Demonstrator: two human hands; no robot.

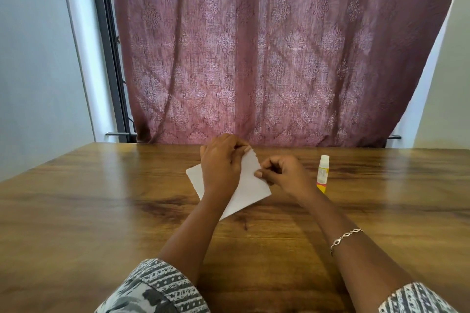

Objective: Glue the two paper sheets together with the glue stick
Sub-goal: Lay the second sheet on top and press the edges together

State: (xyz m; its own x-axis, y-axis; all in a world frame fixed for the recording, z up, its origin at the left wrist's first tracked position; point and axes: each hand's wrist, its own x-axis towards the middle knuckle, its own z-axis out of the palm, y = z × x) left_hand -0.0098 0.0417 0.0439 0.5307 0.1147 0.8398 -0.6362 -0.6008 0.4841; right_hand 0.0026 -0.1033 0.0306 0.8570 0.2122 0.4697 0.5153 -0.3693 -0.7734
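Note:
White paper sheets (250, 189) lie on the wooden table (101, 206) near its far middle, stacked so I cannot tell one from the other. My left hand (221, 162) rests on the paper and pinches its raised far corner. My right hand (284, 173) pinches the paper's right edge between thumb and fingers. A glue stick (323, 173) with a white cap and yellow-and-white body stands upright just right of my right hand, apart from it.
A patterned maroon curtain (279, 53) hangs behind the table's far edge. Pale walls stand at left and right. Bare wood lies on both sides of the paper and in front of it.

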